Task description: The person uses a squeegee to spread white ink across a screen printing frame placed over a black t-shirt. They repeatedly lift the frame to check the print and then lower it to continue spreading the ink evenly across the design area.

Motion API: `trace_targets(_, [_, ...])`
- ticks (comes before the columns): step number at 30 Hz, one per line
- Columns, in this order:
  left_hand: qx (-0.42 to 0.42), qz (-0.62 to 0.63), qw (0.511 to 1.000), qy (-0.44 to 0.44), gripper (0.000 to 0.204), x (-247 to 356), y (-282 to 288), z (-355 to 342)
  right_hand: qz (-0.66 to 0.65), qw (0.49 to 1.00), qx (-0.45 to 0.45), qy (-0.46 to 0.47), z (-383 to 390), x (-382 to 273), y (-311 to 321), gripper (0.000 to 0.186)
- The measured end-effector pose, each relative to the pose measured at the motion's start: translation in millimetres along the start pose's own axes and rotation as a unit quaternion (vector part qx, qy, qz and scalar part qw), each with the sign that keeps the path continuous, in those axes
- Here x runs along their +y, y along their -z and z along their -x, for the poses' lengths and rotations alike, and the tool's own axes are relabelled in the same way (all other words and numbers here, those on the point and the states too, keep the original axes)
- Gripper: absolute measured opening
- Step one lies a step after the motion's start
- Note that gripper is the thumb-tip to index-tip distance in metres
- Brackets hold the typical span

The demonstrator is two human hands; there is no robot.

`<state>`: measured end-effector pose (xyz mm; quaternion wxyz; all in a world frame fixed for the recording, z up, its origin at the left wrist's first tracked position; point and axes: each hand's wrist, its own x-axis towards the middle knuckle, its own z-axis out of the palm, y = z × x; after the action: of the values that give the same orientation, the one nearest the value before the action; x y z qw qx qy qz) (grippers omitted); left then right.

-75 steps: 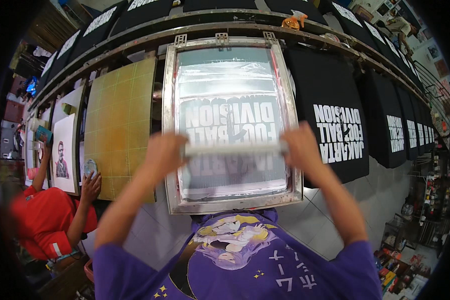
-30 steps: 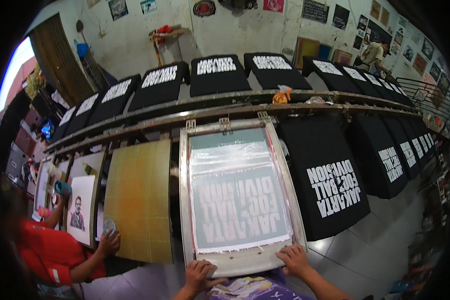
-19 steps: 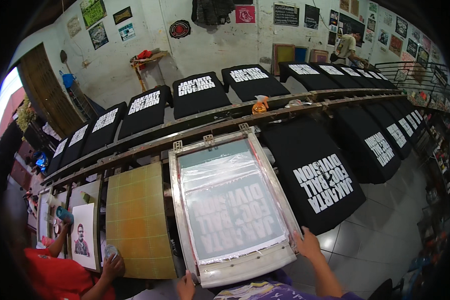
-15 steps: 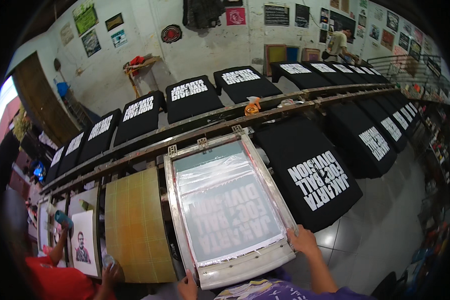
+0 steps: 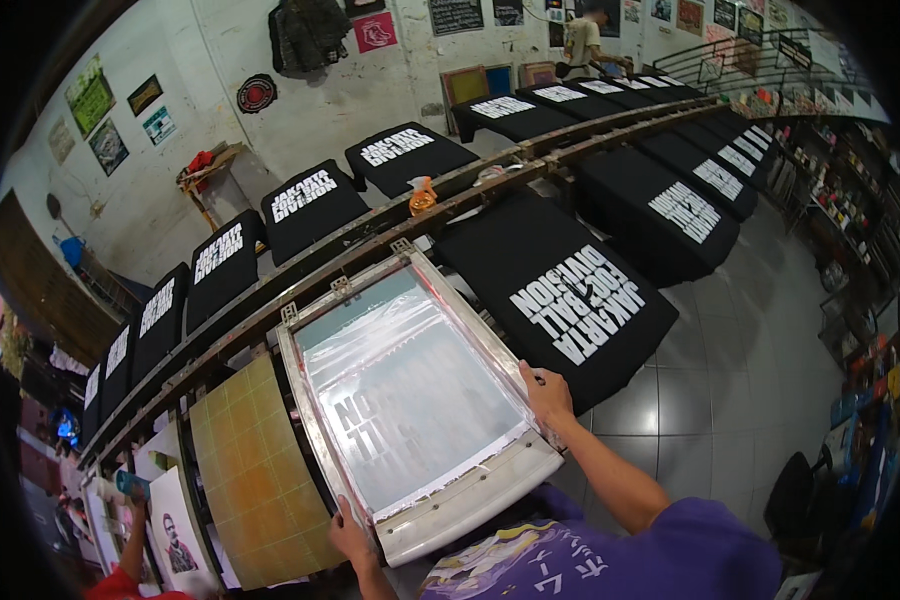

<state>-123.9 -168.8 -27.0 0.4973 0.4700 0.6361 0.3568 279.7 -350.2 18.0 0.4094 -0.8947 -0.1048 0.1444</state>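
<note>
The aluminium-framed printing screen (image 5: 415, 395) lies tilted in front of the person, its far edge hinged against the long metal rail (image 5: 370, 235) and its near edge close to the purple shirt. Inside the frame, the mesh carries a pale film of white ink with a mirrored block of lettering showing dark through it; a ridge of ink sits along the near bar.

The right hand (image 5: 547, 393) grips the right side bar of the screen, fingers curled over the edge, thumb on top. The left hand (image 5: 351, 540) holds the near-left corner of the screen, fingers wrapped under the frame and mostly hidden.

Just left of the screen lies a bare yellow-green pallet board (image 5: 255, 470). Just right of the screen, a black T-shirt (image 5: 560, 300) with white print is stretched flat. Beyond the rail, more printed black shirts (image 5: 315, 205) lie in a row. Far left of the screen, another person's hand (image 5: 135, 505) holds a small can beside a white portrait print (image 5: 180, 540).
</note>
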Motion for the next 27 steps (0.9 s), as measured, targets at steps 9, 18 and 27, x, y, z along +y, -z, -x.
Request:
trace_targets(9, [0.012, -0.067, 0.992, -0.102, 0.046, 35.7, -12.0, 93.3, -0.136, 0.987, 0.074, -0.041, 35.1, 76.2, 61.5, 0.050])
trace_targets(18, [-0.125, 0.007, 0.988, -0.086, 0.040, 44.6, -149.7, 181.8, -0.187, 0.956, 0.221, -0.045, 12.9, 190.0, 215.1, 0.067])
trace_targets(27, [-0.193, -0.061, 0.977, -0.070, 0.053, 16.1, -294.8, 308.3, -0.055, 0.956, 0.267, -0.111, -15.9, 310.0, 377.4, 0.079])
